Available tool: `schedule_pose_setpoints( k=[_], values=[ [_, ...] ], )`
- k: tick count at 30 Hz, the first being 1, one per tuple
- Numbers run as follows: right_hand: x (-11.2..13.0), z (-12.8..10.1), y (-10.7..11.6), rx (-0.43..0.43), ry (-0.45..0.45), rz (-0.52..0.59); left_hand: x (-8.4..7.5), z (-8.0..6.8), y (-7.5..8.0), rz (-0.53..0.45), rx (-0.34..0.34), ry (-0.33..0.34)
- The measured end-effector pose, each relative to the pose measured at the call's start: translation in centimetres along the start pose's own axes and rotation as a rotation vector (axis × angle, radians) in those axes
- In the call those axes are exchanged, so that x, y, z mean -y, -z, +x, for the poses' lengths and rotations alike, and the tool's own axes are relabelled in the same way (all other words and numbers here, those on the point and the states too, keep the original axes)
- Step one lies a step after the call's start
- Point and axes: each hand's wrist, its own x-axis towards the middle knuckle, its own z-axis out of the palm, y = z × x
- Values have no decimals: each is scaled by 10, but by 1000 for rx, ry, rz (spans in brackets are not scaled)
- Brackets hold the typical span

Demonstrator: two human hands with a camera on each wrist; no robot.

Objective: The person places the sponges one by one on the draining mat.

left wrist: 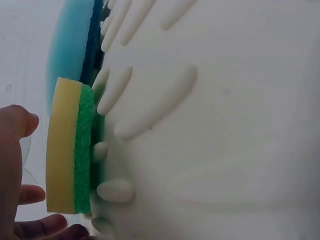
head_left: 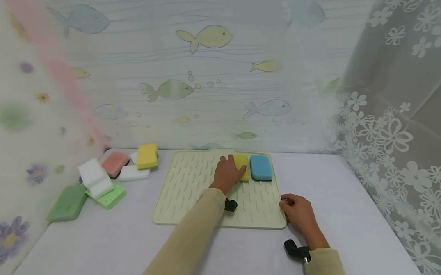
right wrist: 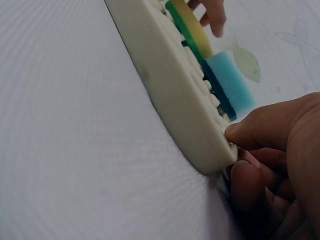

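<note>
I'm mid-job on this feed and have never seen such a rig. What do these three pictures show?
No robot here: just a person's two bare hands. The widest picture comes from a head-worn camera looking forward and down; the other two come from cameras on the left and right wrists.

On the white table lies a cream ridged mat, carrying a yellow-and-green sponge and a blue sponge. More sponges lie to its left.

The left hand is loosely open around the yellow-and-green sponge, apparently not gripping it. The right hand pinches the mat's right edge, close to the near corner.
</note>
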Motion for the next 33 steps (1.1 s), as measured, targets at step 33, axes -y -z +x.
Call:
schedule_pose_setpoints(
  k=[33],
  values=[
    [5, -6, 1, 15, 12, -56, 80, -24, 53, 67, -125, 58]
  ],
)
